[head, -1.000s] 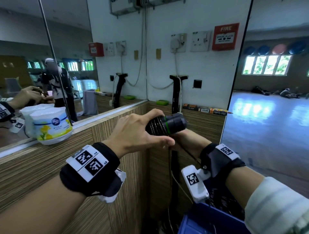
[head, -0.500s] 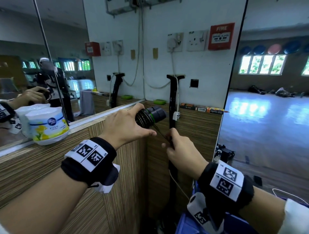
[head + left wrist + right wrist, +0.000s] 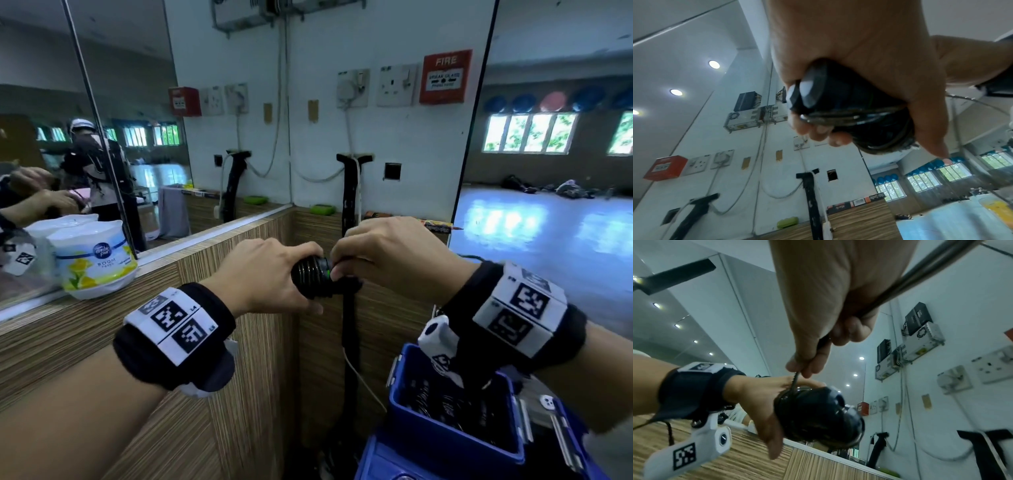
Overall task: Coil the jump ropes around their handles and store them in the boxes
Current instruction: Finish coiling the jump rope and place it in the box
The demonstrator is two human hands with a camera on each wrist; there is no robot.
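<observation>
Gripping the black handles (image 3: pixel 313 278) wound with rope, the left hand (image 3: pixel 267 274) holds them over the wood-grain worktop's (image 3: pixel 102 329) corner; the right hand (image 3: pixel 387 253) pinches the rope (image 3: pixel 794 381) beside them, above a blue box (image 3: pixel 445 442), mirrors either side

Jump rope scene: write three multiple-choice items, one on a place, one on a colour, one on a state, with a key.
1. Where is the blue box?
A. on the ledge
B. below the right hand
C. on the wall

2. What colour is the fire alarm?
A. red
B. yellow
C. green

3. What is the left hand doing?
A. hanging idle
B. pressing the mirror
C. gripping the rope-wound handles

Key: 1 B, the box sits low beneath that wrist; 2 A, its casing is red; 3 C, its fingers curl round the coils.
</observation>
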